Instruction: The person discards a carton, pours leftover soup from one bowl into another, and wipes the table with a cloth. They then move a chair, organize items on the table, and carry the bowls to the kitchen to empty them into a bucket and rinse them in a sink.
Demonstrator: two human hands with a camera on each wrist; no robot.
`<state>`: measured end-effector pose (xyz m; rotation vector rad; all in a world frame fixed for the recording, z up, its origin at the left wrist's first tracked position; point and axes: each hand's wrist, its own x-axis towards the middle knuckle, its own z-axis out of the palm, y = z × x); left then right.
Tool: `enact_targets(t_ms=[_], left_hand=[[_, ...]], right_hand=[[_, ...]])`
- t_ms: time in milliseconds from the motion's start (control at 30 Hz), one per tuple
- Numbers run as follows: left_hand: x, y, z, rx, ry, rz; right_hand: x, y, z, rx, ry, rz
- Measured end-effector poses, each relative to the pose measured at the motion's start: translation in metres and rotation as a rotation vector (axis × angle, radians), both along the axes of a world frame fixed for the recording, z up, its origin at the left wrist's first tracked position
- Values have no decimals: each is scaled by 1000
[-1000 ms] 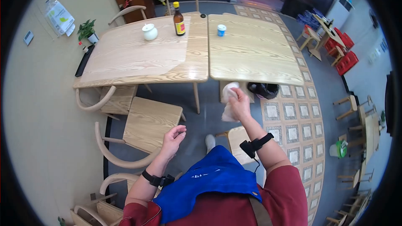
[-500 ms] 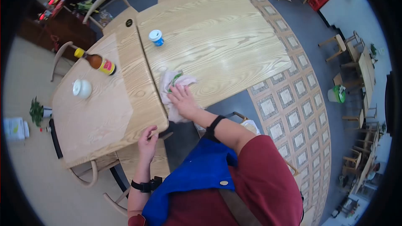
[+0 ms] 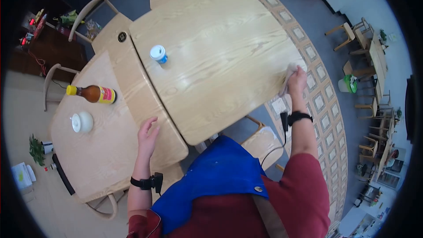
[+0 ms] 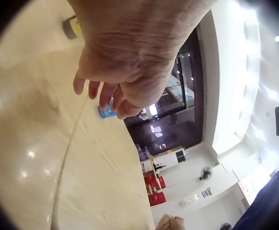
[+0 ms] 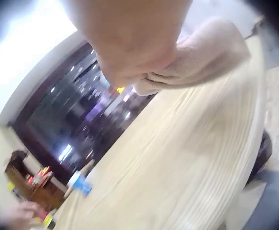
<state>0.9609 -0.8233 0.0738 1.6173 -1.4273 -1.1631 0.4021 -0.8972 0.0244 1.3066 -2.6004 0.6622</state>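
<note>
Pale cloth (image 3: 287, 78) sat bunched in the right hand (image 3: 298, 82) near the wooden table's (image 3: 216, 66) right corner.
A white jar (image 3: 83, 122) and a yellow-capped brown bottle (image 3: 93, 94) stood at frame left, contents hidden; the left hand (image 3: 148, 137), loosely bent and holding nothing, hung right of them; a blue-and-white tub (image 3: 158, 54) stood upper left of centre, inside unseen. Curled right fingers gripped the cloth, which showed along their left side, its length running roughly up the frame.

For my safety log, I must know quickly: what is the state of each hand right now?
Left hand: open, fingers relaxed, holding nothing.
Right hand: closed, holding a pale cloth.
</note>
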Motion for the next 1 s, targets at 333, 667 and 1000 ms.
enact_targets(t_ms=[333, 667, 1000], left_hand=[[-60, -188, 28, -532, -825, -173], [-65, -229, -10, -127, -540, -176], [-69, -220, 19, -324, -384, 33]], right_hand=[[280, -64, -32, -27, 81, 1070], [-1, -157, -30, 30, 75, 260], [163, -310, -60, -103, 4, 463]])
